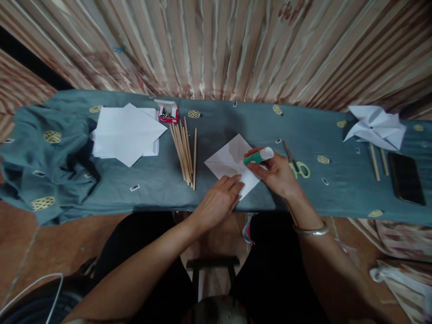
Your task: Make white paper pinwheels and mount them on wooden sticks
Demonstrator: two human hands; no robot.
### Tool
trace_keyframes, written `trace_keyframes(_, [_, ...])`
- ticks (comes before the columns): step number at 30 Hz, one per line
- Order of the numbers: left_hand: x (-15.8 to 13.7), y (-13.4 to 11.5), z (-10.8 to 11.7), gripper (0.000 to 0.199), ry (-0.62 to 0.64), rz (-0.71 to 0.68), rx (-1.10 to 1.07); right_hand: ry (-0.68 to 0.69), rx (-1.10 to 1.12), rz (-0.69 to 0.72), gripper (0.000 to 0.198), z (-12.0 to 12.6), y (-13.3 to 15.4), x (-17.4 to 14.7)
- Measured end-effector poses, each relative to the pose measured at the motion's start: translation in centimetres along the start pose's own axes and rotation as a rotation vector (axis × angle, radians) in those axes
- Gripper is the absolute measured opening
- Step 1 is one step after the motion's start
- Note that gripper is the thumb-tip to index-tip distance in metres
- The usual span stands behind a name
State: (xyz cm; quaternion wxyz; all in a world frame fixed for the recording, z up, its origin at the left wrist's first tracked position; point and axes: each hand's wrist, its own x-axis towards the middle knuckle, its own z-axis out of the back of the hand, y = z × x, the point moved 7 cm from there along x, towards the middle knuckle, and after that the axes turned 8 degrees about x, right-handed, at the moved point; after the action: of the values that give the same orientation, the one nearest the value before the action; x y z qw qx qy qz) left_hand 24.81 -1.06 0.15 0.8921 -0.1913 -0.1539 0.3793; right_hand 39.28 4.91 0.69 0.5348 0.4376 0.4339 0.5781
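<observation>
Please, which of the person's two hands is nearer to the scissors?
The right hand. It holds a green and white tube, just left of the scissors. The left hand is farther left, resting on the white paper.

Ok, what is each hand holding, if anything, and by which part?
The right hand holds a green-and-white cylindrical tube around its green body. The left hand rests on the creased square white paper, apparently without gripping it.
</observation>
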Motion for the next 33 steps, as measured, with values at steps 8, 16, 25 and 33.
trace_keyframes(8, [0.0,-0.1,-0.2,0.025,0.02,-0.004,0.055,0.056,-0.095,-0.005,0.026,-0.7,0.1,0.1])
trace_keyframes(16, [-0.1,-0.1,-0.2,0.025,0.025,-0.013,0.029,0.042,-0.305,0.017,0.022,-1.1,0.4,0.2])
trace_keyframes(25, [0.0,0.0,-0.4,0.024,0.04,-0.013,0.013,0.017,-0.344,0.085,0.033,-1.2,1.1,0.1])
trace_keyframes(33, [0.0,-0.1,-0.2,0.024,0.038,-0.011,0.006,0.065,-0.234,0.173,0.044,-1.2,2.1,-0.2])
